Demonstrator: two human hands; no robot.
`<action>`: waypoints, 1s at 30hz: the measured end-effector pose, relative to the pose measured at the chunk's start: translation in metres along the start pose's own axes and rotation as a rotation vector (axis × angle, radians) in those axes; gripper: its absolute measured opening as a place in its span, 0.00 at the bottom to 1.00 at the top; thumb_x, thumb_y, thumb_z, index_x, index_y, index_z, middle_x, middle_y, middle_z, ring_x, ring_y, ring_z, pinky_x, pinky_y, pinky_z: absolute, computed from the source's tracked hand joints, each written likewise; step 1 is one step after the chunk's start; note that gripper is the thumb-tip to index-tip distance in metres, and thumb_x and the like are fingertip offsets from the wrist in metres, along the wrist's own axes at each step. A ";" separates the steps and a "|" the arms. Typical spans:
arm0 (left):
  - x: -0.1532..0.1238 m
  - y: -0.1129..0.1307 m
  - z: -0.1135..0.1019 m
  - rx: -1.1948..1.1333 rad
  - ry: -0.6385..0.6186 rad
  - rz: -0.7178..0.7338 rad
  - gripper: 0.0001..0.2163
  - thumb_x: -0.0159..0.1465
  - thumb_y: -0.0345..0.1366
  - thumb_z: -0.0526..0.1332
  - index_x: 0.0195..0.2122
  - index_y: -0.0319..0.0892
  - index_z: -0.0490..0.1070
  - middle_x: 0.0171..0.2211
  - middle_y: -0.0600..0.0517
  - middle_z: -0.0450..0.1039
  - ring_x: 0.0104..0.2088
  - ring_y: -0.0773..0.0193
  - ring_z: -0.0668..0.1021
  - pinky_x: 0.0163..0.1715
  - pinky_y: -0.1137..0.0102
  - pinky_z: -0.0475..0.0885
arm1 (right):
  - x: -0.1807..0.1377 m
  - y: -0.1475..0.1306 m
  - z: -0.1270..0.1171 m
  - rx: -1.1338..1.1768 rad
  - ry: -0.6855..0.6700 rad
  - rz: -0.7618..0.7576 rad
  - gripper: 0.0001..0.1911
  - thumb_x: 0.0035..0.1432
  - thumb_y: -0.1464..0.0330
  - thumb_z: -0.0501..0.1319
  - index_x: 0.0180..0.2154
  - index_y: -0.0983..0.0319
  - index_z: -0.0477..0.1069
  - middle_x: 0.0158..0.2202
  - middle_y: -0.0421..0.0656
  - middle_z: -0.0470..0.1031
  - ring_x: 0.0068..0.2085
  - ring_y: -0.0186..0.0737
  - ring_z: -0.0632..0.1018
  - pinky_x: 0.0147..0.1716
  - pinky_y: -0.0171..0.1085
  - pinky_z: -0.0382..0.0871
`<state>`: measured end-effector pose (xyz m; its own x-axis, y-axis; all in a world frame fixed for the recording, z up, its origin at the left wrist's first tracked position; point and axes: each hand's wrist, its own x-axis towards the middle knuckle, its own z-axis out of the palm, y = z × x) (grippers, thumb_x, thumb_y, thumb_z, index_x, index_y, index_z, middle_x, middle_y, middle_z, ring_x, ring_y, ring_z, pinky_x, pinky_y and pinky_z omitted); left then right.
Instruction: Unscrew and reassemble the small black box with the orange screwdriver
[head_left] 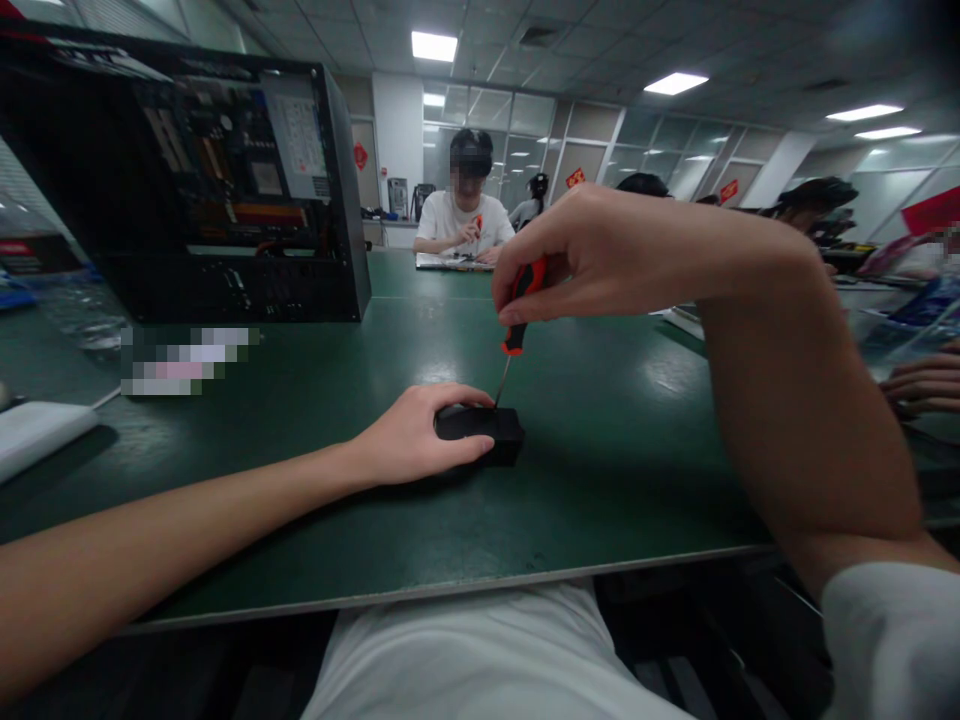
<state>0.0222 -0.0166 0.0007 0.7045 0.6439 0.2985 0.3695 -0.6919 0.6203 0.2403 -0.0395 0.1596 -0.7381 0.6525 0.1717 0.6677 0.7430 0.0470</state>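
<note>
The screwdriver [513, 346] has a black and orange-red handle and a grey shaft. The box [507, 428] is black, the computer case [349, 200] too. The table [600, 490] is dark green, pale-edged; the trousers [465, 660] and sleeve [892, 625] are whitish.

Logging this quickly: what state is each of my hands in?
Left hand: closed around a black block.
Right hand: closed, holding a red-and-black screwdriver.
</note>
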 end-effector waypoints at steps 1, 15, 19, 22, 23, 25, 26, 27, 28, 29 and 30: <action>0.000 0.000 0.000 0.002 -0.001 -0.001 0.19 0.62 0.42 0.67 0.51 0.39 0.78 0.49 0.47 0.81 0.47 0.54 0.81 0.52 0.64 0.74 | 0.000 0.000 0.000 -0.001 -0.001 -0.002 0.12 0.64 0.57 0.61 0.40 0.56 0.79 0.35 0.41 0.81 0.34 0.35 0.78 0.33 0.35 0.69; 0.000 -0.002 0.001 0.004 -0.003 0.033 0.19 0.63 0.43 0.67 0.52 0.39 0.77 0.48 0.47 0.81 0.46 0.55 0.81 0.51 0.65 0.74 | -0.003 0.003 0.001 -0.015 -0.026 -0.026 0.12 0.65 0.61 0.59 0.42 0.59 0.79 0.38 0.39 0.81 0.37 0.32 0.78 0.35 0.32 0.69; 0.000 -0.002 0.001 0.001 0.001 0.036 0.18 0.63 0.43 0.67 0.52 0.40 0.78 0.49 0.47 0.81 0.47 0.54 0.81 0.51 0.65 0.74 | -0.003 0.003 0.001 0.032 -0.027 0.018 0.10 0.64 0.62 0.61 0.40 0.58 0.79 0.37 0.38 0.81 0.37 0.30 0.78 0.35 0.30 0.69; 0.000 -0.003 0.001 -0.005 0.000 0.034 0.18 0.63 0.43 0.67 0.51 0.40 0.78 0.49 0.47 0.81 0.48 0.54 0.81 0.52 0.64 0.74 | -0.003 0.003 0.001 0.094 -0.036 0.082 0.10 0.62 0.59 0.63 0.38 0.57 0.80 0.35 0.38 0.81 0.37 0.31 0.79 0.34 0.30 0.69; 0.000 -0.003 0.001 -0.007 -0.001 0.034 0.18 0.63 0.43 0.67 0.51 0.40 0.78 0.49 0.47 0.81 0.48 0.54 0.81 0.52 0.64 0.74 | -0.003 0.003 0.001 0.099 -0.038 0.094 0.11 0.62 0.59 0.63 0.38 0.57 0.80 0.34 0.38 0.81 0.37 0.32 0.79 0.34 0.30 0.70; 0.000 -0.002 0.001 -0.008 -0.002 0.036 0.18 0.63 0.43 0.67 0.51 0.40 0.78 0.49 0.47 0.81 0.47 0.55 0.81 0.51 0.64 0.74 | -0.002 0.003 0.001 0.095 -0.038 0.098 0.11 0.62 0.58 0.63 0.38 0.57 0.80 0.34 0.38 0.82 0.37 0.32 0.79 0.34 0.30 0.70; 0.000 -0.002 0.001 -0.007 -0.003 0.038 0.18 0.63 0.42 0.67 0.52 0.40 0.78 0.49 0.47 0.81 0.47 0.55 0.81 0.51 0.65 0.74 | -0.002 0.003 0.001 0.094 -0.037 0.097 0.11 0.62 0.58 0.64 0.38 0.57 0.80 0.35 0.38 0.82 0.37 0.32 0.79 0.34 0.30 0.70; 0.000 -0.002 0.001 -0.005 -0.005 0.040 0.18 0.63 0.42 0.67 0.52 0.40 0.78 0.49 0.47 0.81 0.47 0.55 0.81 0.51 0.65 0.73 | -0.002 0.003 0.001 0.094 -0.035 0.096 0.10 0.62 0.59 0.64 0.38 0.57 0.80 0.35 0.38 0.82 0.37 0.32 0.79 0.34 0.30 0.70; 0.000 -0.002 0.001 -0.003 -0.007 0.042 0.18 0.63 0.42 0.67 0.52 0.39 0.78 0.49 0.47 0.81 0.47 0.55 0.81 0.51 0.65 0.73 | -0.002 0.003 0.001 0.095 -0.032 0.092 0.10 0.62 0.59 0.64 0.38 0.56 0.81 0.35 0.38 0.82 0.37 0.32 0.79 0.33 0.30 0.70; 0.000 -0.002 0.001 -0.001 -0.009 0.043 0.18 0.63 0.42 0.67 0.52 0.39 0.77 0.49 0.47 0.81 0.47 0.55 0.81 0.51 0.66 0.73 | -0.002 0.003 0.001 0.094 -0.028 0.087 0.10 0.62 0.60 0.64 0.38 0.56 0.81 0.35 0.37 0.82 0.37 0.31 0.79 0.33 0.30 0.70; 0.000 -0.002 0.000 0.000 -0.011 0.044 0.18 0.63 0.42 0.67 0.52 0.39 0.77 0.49 0.47 0.81 0.47 0.55 0.81 0.51 0.66 0.73 | -0.003 0.004 0.001 0.090 -0.023 0.077 0.09 0.62 0.60 0.64 0.38 0.56 0.81 0.35 0.37 0.82 0.37 0.31 0.79 0.33 0.30 0.69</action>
<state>0.0218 -0.0155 -0.0005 0.7266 0.6094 0.3174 0.3383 -0.7194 0.6067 0.2446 -0.0384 0.1585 -0.6877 0.7106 0.1489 0.7118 0.7003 -0.0545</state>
